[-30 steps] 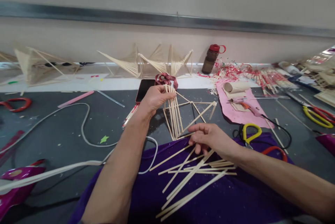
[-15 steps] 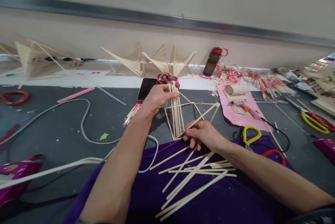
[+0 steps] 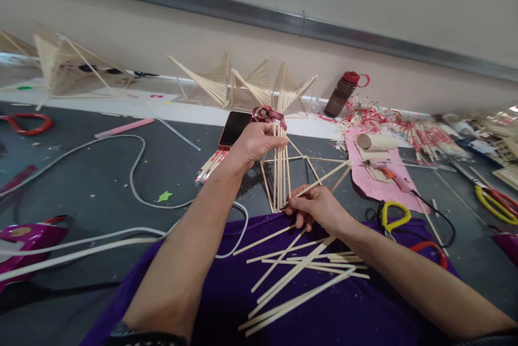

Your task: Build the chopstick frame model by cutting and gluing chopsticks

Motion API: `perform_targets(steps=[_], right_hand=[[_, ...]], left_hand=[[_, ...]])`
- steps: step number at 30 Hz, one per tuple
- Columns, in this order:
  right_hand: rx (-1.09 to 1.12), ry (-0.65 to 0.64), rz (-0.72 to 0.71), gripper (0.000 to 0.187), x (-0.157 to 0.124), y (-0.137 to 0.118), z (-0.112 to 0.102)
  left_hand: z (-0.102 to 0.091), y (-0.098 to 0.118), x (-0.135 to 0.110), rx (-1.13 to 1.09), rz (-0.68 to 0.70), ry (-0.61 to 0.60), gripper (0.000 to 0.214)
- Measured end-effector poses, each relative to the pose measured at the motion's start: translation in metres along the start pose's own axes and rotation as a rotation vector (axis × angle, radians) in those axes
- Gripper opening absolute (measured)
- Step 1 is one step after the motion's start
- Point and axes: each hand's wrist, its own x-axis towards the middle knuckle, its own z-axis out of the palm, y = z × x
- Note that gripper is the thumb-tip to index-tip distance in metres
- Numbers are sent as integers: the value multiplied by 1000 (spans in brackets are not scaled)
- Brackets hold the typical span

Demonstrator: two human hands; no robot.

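Note:
A frame of thin wooden sticks (image 3: 329,177) stands before me, with a row of sticks (image 3: 279,173) running side by side down its near left part. Thumb and fingers of my left hand (image 3: 259,143) pinch the upper ends of that row. Lower down, my right hand (image 3: 318,207) has its fingertips closed at the bottom end of the rightmost stick (image 3: 288,173), beside the frame's lower corner. Its fingers partly hide that joint. Loose wooden sticks (image 3: 299,276) lie crossed on a purple cloth (image 3: 226,303) just below my hands.
Behind the frame are a phone (image 3: 234,129) and several finished stick models (image 3: 251,87). To the right are a brown bottle (image 3: 340,95), a pink glue gun (image 3: 390,171) on pink paper (image 3: 366,187), and yellow-handled scissors (image 3: 394,216). A white cable (image 3: 135,173) winds across the left.
The camera view has tilted and shifted a little. Both hands keep their grips at the frame. The rightmost stick's lower end now stands slightly farther right of the others.

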Motion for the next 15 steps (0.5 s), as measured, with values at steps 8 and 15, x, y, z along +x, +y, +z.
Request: perform_targets(steps=[8, 15], right_hand=[[4, -12, 6, 23, 2, 0, 0], [0, -13, 20, 19, 3, -1, 1]], left_hand=[[-1, -4, 1, 5, 31, -17, 22], [-1, 1, -1, 18, 5, -10, 21]])
